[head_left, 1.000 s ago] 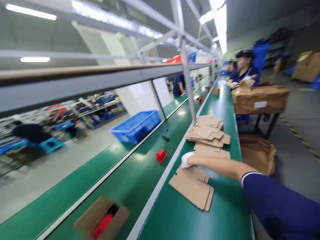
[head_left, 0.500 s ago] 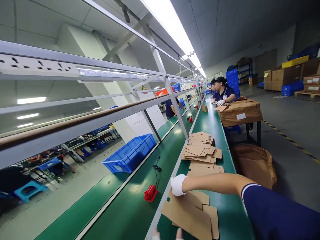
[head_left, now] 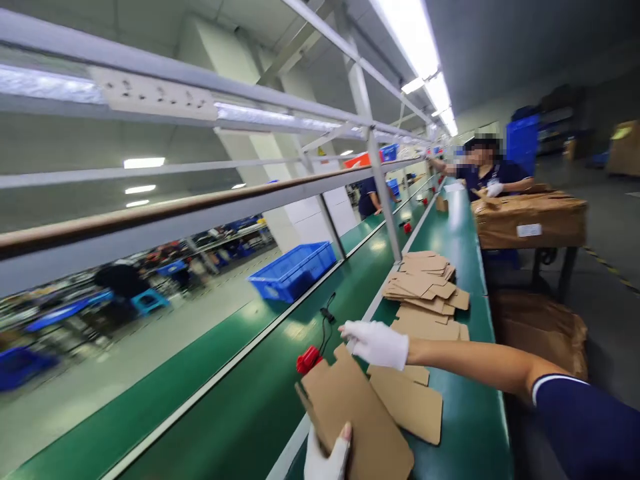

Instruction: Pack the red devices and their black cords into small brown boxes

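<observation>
My left hand, in a white glove with bare fingertips, grips a folded brown cardboard box blank at the bottom, its thumb across the face. The blank is tilted up off the bench. Just above its far edge is my right hand, also gloved, fingers stretched out to the left and slightly blurred; I see nothing held in it. Beneath and to the right lie more flat cardboard blanks. Farther along is a loose stack of blanks. A red device with a black cord rests on the green belt beside the held blank.
A metal frame post rises from the line, with rails to the left. A blue crate sits on the left ledge. Ahead, a co-worker stands behind a large brown-wrapped stack. A brown bag lies right of the bench.
My left hand has come up into view and taken hold of a cardboard blank, now raised and tilted. My right hand has come off the blank, fingers extended. The view has swung left.
</observation>
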Tool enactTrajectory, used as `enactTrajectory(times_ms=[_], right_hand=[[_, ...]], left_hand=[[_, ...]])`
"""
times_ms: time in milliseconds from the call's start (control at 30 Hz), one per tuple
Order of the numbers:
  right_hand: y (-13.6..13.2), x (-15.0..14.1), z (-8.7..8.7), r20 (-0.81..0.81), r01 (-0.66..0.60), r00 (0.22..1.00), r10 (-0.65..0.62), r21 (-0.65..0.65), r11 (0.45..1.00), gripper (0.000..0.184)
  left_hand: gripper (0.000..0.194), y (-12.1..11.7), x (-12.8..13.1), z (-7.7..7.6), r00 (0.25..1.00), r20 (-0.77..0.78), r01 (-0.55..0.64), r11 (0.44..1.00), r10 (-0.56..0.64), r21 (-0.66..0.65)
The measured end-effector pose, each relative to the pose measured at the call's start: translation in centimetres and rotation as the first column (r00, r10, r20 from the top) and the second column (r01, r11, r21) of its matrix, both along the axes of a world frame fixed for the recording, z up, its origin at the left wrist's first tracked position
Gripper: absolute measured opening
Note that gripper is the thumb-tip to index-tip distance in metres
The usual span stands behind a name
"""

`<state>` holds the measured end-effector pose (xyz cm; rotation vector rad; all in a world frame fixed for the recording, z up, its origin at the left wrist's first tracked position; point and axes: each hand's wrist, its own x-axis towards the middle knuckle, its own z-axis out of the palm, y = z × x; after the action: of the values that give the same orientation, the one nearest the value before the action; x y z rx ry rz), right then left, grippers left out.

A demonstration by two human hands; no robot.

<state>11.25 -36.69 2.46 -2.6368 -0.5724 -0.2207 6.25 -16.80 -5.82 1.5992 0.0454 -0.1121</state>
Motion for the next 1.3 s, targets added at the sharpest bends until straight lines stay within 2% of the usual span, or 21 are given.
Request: enactTrajectory(times_ms=[67, 133, 167, 267, 367, 433, 500, 600, 633, 700, 733, 767, 800, 867, 933, 1000, 1100, 1167, 1200, 1233, 1300], right_hand=[[0.8, -1.0, 0.0, 0.227, -0.082, 0.969, 0.103, -0.098, 0.992, 0.036], [1.5, -1.7, 0.4, 0.408, -0.154, 0.876, 0.257, -0.269, 0.951, 0.021], [1.8, -1.8, 0.6, 0.443, -0.167, 0.839, 0.315, -0.341, 0.925, 0.017], [2.7, -1.8, 1.0, 0.362, -0.229, 0.838, 0.408, -0.445, 0.866, 0.023], [3.3, -1.8, 0.4, 0.232, -0.359, 0.842, 0.486, -0.431, 0.828, 0.022], [3.5, -2.0, -0.1, 0.185, -0.425, 0.839, 0.512, -0.365, 0.828, 0.019], [3.7, -2.4, -0.4, 0.170, -0.468, 0.831, 0.529, -0.300, 0.831, 0.018], [3.6, -2.8, -0.7, 0.227, -0.509, 0.810, 0.540, -0.183, 0.841, 0.020], [3.5, -2.8, -0.9, 0.291, -0.478, 0.827, 0.480, -0.084, 0.874, 0.022], [3.0, -2.6, -1.5, 0.322, -0.317, 0.917, 0.235, 0.235, 0.919, 0.030], [2.7, -2.4, -1.9, 0.230, -0.198, 0.967, 0.108, 0.414, 0.888, 0.036], [2.3, -2.0, -2.5, 0.029, -0.088, 0.996, 0.085, 0.530, 0.844, 0.043], [2.1, -1.5, -3.2, -0.194, -0.008, 0.968, 0.157, 0.604, 0.797, 0.047], [1.8, -0.4, -4.5, -0.508, 0.108, 0.754, 0.416, 0.721, 0.685, 0.043], [1.9, 0.3, -5.3, -0.630, 0.215, 0.572, 0.525, 0.733, 0.646, 0.040], [2.4, 0.5, -5.4, -0.667, 0.246, 0.529, 0.525, 0.713, 0.657, 0.042], [3.1, 0.7, -4.0, -0.593, 0.093, 0.496, 0.634, 0.763, 0.640, 0.047], [3.4, 1.4, -2.5, -0.543, -0.049, 0.396, 0.741, 0.793, 0.607, 0.053], [3.4, 1.9, -1.7, -0.546, -0.108, 0.351, 0.761, 0.784, 0.612, 0.057], [3.5, 2.3, -0.9, -0.562, -0.177, 0.332, 0.758, 0.752, 0.635, 0.059], [3.8, 2.9, 0.5, -0.620, -0.364, 0.383, 0.685, 0.580, 0.729, 0.055]], left_hand=[[0.093, 0.7, -0.9, 0.1, 0.998, -0.049, -0.042, 0.986, 0.034, -0.163], [0.090, 1.0, -1.6, 0.6, 0.999, -0.049, 0.007, 0.966, -0.020, -0.257], [0.086, 1.1, -1.8, 0.8, 0.998, -0.036, 0.047, 0.962, -0.059, -0.270], [0.078, 1.3, -2.3, 1.2, 0.988, 0.023, 0.155, 0.954, -0.154, -0.256], [0.079, 1.5, -2.5, 1.3, 0.980, 0.132, 0.174, 0.966, -0.151, -0.191], [0.079, 1.8, -2.5, 1.4, 0.968, 0.210, 0.157, 0.984, -0.135, -0.090], [0.072, 2.1, -2.3, 1.6, 0.946, 0.270, 0.181, 0.983, -0.177, 0.009], [0.040, 2.6, -2.0, 2.0, 0.909, 0.342, 0.209, 0.970, -0.239, 0.122], [0.032, 2.8, -2.0, 2.1, 0.904, 0.372, 0.165, 0.975, -0.211, 0.151], [0.028, 3.0, -2.0, 2.2, 0.885, 0.451, 0.039, 0.982, -0.119, 0.184], [0.027, 3.0, -2.0, 2.2, 0.863, 0.498, -0.008, 0.983, -0.086, 0.184], [0.027, 3.0, -2.0, 2.1, 0.837, 0.543, -0.032, 0.983, -0.072, 0.180], [0.028, 3.0, -1.8, 2.0, 0.810, 0.581, -0.038, 0.983, -0.074, 0.179], [0.034, 2.9, -1.3, 1.8, 0.774, 0.623, -0.019, 0.978, -0.117, 0.206], [0.039, 2.9, -0.7, 1.6, 0.751, 0.639, 0.001, 0.968, -0.166, 0.250], [0.041, 2.9, -0.3, 1.5, 0.715, 0.672, 0.009, 0.964, -0.193, 0.267], [0.045, 3.2, -0.5, 1.5, 0.692, 0.703, 0.049, 0.982, -0.165, 0.182], [0.047, 3.5, -0.8, 1.6, 0.710, 0.690, 0.076, 0.990, -0.138, 0.119], [0.045, 3.7, -0.9, 1.7, 0.717, 0.685, 0.079, 0.992, -0.128, 0.103], [0.043, 3.9, -1.0, 1.7, 0.719, 0.685, 0.073, 0.993, -0.119, 0.096], [0.040, 4.2, -1.2, 1.8, 0.722, 0.681, 0.064, 0.992, -0.120, 0.107]])
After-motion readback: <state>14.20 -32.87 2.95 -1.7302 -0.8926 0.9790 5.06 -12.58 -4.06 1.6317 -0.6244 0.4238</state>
